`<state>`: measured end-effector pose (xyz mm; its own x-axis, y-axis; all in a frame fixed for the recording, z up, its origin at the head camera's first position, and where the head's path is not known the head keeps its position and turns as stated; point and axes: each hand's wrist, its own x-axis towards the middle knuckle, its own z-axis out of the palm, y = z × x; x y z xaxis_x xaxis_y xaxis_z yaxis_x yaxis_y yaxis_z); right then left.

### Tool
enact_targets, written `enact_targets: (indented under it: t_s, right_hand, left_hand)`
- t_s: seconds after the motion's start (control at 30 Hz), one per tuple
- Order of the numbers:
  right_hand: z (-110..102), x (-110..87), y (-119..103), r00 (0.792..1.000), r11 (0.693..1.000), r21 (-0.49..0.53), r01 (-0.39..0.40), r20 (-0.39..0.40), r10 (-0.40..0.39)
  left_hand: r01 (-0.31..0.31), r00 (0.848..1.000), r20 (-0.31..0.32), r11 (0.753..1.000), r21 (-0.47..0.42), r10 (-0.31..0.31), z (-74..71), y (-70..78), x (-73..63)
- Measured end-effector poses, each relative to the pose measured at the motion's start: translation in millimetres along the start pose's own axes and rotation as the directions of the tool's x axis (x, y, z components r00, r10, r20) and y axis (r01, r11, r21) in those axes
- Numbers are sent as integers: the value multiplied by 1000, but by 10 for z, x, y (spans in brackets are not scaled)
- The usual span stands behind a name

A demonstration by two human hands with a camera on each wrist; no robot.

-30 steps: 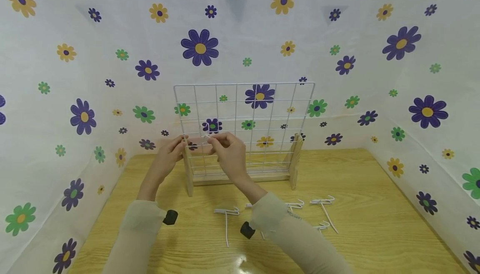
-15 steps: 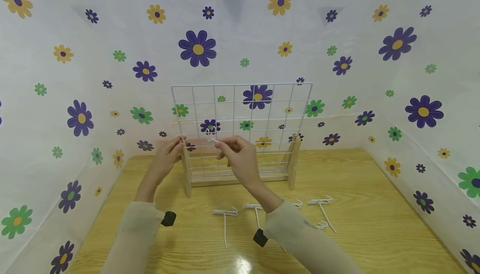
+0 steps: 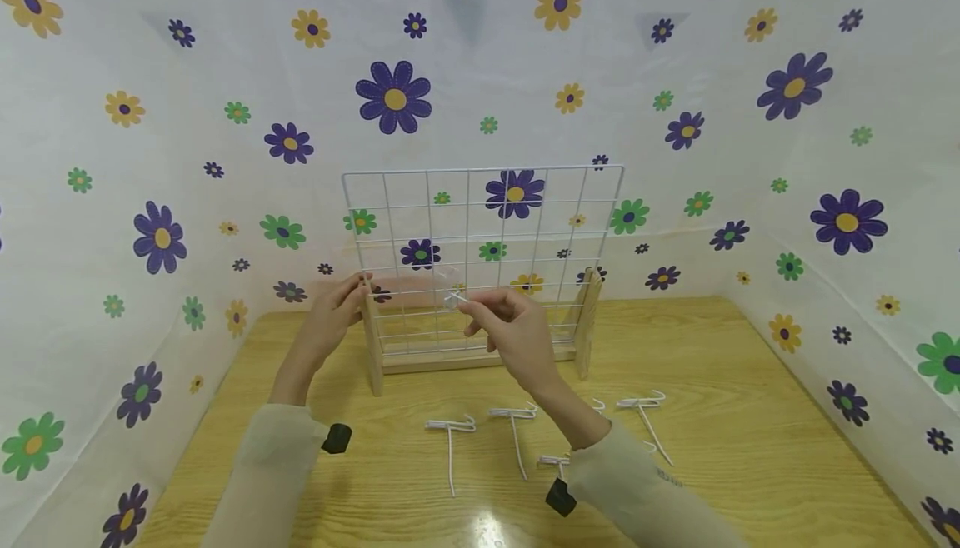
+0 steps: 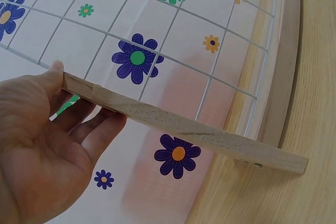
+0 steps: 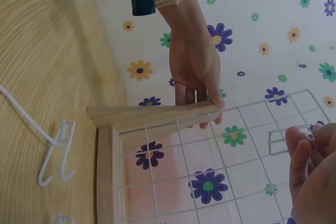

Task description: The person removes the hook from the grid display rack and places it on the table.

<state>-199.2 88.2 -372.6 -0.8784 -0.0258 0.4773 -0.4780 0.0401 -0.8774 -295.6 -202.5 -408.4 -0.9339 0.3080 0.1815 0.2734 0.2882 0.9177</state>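
My left hand grips the upper end of the left wooden post of a stand holding a white wire grid. In the left wrist view the thumb lies on the near side of the post and the fingers curl behind it. My right hand pinches a white wire display hook between thumb and fingertips, in front of the grid's lower middle. The right wrist view shows the hook's rectangular wire end sticking out past the fingers; the rest of it is hidden by the hand.
Several similar hooks lie on the wooden table in front of the stand, among them a left hook and a right hook. My right forearm partly covers some. Flower-patterned sheeting surrounds the table at the back and sides.
My right hand has moved right and slightly down with the hook, which is lower and further right against the grid. More hooks show left of the forearm. My left hand stays on the post.
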Motion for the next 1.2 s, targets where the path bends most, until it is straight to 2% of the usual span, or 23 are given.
enact_targets:
  t_s: [0.67,1.03,1.2]
  right_hand:
    - [-324,-379,47,997,997,7,-82,-5,82]
    - [-437,-652,194,984,983,46,-180,11,180]
    - [-475,-778,235,975,975,39,-220,-5,220]
  left_hand:
    - [2,1000,-1,1000,10,-2,-4,8,-12]
    - [-15,1000,-5,1000,5,15,14,1,0]
    - [-8,1000,0,1000,5,8,7,1,-6]
